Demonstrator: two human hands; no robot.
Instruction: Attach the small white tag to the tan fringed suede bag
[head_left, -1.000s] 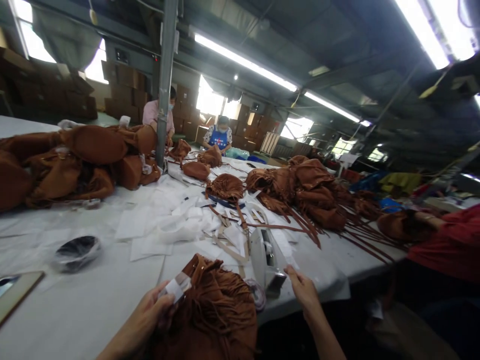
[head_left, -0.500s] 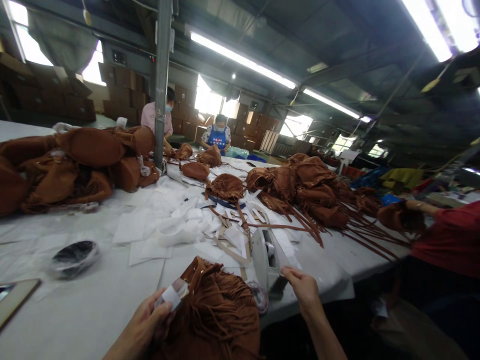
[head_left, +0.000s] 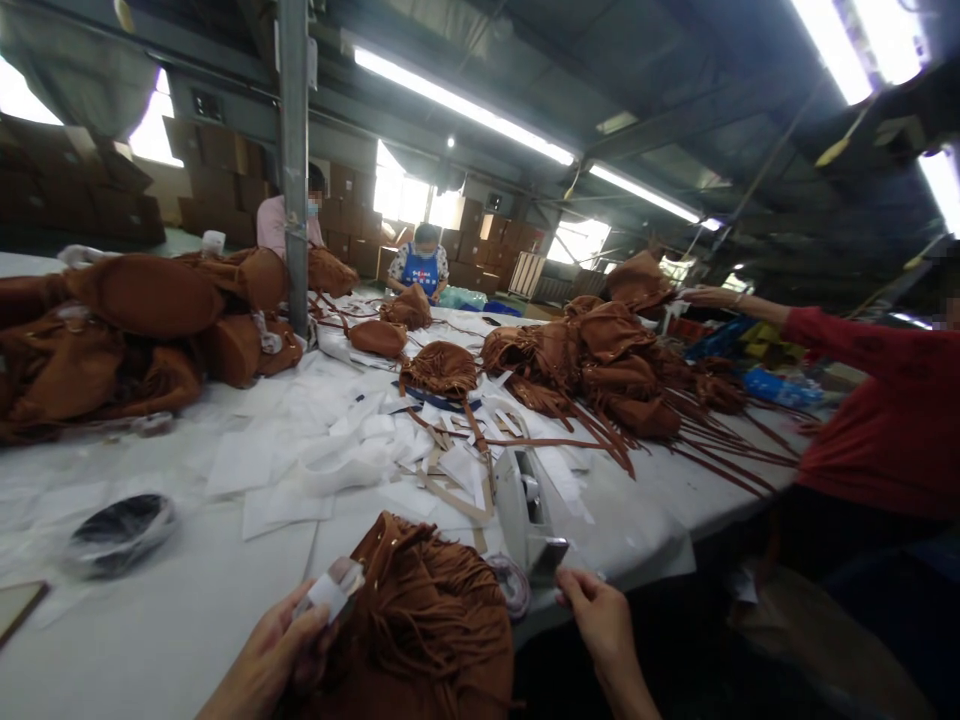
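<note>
My left hand is closed around a white paper wrap at the top of a brown fringed bag. What lies inside the wrap is mostly hidden. The bag rests at the table's near edge, its fringes hanging over the front. To the right, my right hand pinches a short strip of clear tape at the near end of a grey tape dispenser. A tape roll lies between bag and dispenser.
White paper sheets and scraps cover the white table. Brown bags are piled left and right, long straps trailing. A black coil in plastic lies at left. A person in red lifts a bag at right; two people work beyond.
My right hand has drawn slightly back from the dispenser, with the tape strip showing. My left hand keeps its grip. The person in red has raised a bag over the right pile.
</note>
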